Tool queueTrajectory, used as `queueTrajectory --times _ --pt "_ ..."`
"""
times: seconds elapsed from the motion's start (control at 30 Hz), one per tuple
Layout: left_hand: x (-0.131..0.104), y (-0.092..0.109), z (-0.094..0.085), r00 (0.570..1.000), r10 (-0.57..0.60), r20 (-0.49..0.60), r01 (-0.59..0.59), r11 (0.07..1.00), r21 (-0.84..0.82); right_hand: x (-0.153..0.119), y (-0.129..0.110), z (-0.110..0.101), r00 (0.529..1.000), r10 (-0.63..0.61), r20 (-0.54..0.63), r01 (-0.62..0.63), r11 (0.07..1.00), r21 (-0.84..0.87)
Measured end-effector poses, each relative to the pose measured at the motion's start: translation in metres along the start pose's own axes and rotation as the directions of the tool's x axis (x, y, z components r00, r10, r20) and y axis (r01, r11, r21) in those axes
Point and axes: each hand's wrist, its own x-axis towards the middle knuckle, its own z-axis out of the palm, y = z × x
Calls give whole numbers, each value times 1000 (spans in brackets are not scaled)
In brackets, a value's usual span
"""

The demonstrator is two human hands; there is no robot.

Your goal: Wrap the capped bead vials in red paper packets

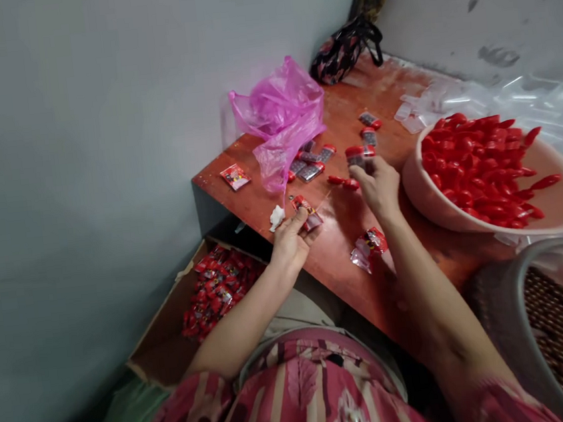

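Observation:
My left hand (292,242) is closed on a small red printed plastic packet (308,212) at the table's front edge. My right hand (379,187) grips a small dark jar with a red cap (355,156), held over the table. Red plastic pieces (343,181) lie just left of the right hand. Beyond both hands is a group of similar red-capped jars (311,169), partly under a pink plastic bag (281,110). Some more packets (370,247) rest on the near side of the table, and a crumpled white scrap (277,217) sits beside my left hand.
A pink bowl (412,180) heaped with red plastic pieces (483,169) stands on the right. Nearer is a grey tub (518,287) of small dark brown items. Below left, a cardboard box (155,325) contains many red packets. A patterned bag (343,53) sits at the back.

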Motion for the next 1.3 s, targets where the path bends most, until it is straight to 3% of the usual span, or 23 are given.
queueTrajectory --times 0.03,0.13,0.2,0.33,0.7,1.0,1.1,1.23,1.3 --pt "1 0 0 1000 8 -1 -8 1000 -19 -20 1 -9 1000 -12 1 12 985 171" --pt "1 -3 4 1000 6 -11 -6 998 -60 -85 1 -32 970 14 243 -136 860 492" --pt "1 -6 7 1000 -9 -2 9 997 -73 -123 1 -38 935 27 354 -221 824 521" --pt "-3 -18 14 998 -22 58 26 998 -64 -160 1 -32 930 87 356 -284 786 549" --pt "-29 -42 34 967 -2 253 -25 994 103 -162 17 -30 930 97 354 -326 660 677" --pt "-27 -41 32 929 -111 353 -8 948 319 -164 25 -32 974 106 202 -221 664 714" --pt "-27 -39 32 925 -102 365 -67 905 421 -162 27 -35 965 104 239 -248 651 718" --pt "-26 -34 33 905 -134 404 -101 855 509 -158 29 -39 915 89 395 -380 524 762" --pt "-25 -32 33 893 -149 425 -109 843 526 -158 28 -40 917 99 386 -379 519 766"
